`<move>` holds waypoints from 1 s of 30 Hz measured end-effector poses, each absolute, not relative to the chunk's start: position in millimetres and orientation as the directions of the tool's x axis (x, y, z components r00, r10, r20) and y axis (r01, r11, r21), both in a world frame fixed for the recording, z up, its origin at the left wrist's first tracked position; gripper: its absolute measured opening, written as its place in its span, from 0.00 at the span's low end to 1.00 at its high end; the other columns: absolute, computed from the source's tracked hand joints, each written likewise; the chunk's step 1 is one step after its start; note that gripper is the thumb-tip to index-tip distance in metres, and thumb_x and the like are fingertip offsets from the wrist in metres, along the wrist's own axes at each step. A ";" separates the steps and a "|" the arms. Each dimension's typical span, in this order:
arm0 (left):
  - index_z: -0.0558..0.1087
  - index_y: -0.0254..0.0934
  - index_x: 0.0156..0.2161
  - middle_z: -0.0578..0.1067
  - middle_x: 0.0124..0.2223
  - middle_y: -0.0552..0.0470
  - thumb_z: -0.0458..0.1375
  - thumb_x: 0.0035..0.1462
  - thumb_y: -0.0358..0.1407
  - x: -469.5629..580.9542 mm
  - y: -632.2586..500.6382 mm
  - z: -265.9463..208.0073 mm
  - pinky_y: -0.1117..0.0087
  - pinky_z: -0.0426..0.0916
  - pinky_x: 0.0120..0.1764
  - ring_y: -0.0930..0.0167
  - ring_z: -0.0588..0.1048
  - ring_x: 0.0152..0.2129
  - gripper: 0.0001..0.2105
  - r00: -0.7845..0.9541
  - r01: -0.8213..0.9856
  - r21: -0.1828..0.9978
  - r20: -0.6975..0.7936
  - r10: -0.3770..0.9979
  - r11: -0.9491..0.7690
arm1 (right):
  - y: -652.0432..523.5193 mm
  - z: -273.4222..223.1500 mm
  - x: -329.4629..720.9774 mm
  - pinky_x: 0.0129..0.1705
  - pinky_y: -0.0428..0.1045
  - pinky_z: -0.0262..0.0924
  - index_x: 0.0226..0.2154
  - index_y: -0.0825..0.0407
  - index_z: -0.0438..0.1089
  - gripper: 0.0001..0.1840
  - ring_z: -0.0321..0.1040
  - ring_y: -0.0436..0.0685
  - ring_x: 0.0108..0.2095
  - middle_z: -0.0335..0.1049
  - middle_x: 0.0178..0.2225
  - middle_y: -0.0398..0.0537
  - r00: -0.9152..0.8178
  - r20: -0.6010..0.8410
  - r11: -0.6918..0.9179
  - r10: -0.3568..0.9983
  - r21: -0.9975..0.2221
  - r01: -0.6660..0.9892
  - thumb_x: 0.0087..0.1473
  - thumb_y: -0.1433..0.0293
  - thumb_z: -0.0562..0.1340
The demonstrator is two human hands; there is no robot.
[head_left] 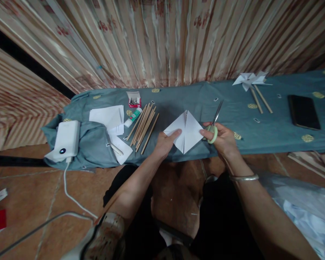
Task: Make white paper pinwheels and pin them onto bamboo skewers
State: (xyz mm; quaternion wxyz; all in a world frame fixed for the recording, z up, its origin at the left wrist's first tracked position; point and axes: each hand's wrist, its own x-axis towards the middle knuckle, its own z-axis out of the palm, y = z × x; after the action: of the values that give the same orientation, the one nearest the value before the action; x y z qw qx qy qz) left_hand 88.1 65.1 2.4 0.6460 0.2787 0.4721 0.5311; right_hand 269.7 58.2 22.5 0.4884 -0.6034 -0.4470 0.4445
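A white square of paper [193,134], turned like a diamond, is held up near the table's front edge. Slits run in from its top and bottom corners. My left hand [166,142] pinches its left corner, thumb on top. With thumb and finger, my right hand [224,139] grips the right corner. That same hand also holds a pair of scissors [212,133] with pale green handles, blades pointing up and away. To the left of the paper lies a bundle of wooden sticks [144,128].
Left of the sticks are a glue tube [133,117], a small box of metal pieces [134,102], white paper sheets [116,117] and a white power bank [67,139] with a cable. Paper pinwheels [250,79] on sticks and a black phone [304,112] lie right. Curtains hang behind.
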 end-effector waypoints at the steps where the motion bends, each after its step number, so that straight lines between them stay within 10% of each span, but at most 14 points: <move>1: 0.80 0.32 0.32 0.80 0.32 0.49 0.72 0.39 0.38 88.1 64.8 2.5 0.69 0.70 0.35 0.68 0.77 0.29 0.14 -0.003 -0.418 0.864 -0.309 0.951 0.280 | 58.1 22.4 270.2 0.28 0.48 0.58 0.33 0.48 0.71 0.25 0.61 0.50 0.24 0.66 0.24 0.38 0.199 -0.102 -0.125 0.975 -0.986 0.109 0.33 0.53 0.74; 30: 0.73 0.35 0.19 0.70 0.19 0.57 0.65 0.38 0.38 62.0 68.4 17.5 0.76 0.57 0.24 0.77 0.65 0.18 0.09 0.142 -0.026 0.971 -0.233 0.962 0.239 | 59.3 28.7 285.6 0.23 0.44 0.57 0.28 0.49 0.75 0.18 0.60 0.47 0.22 0.68 0.22 0.38 0.255 -0.081 -0.086 0.964 -0.996 0.011 0.29 0.66 0.75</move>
State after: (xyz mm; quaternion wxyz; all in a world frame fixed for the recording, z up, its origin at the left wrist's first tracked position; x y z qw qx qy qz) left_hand 62.0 68.4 17.5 0.5998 0.4596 0.5095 0.4117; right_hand 285.6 59.3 28.7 0.5328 -0.5861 -0.4159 0.4468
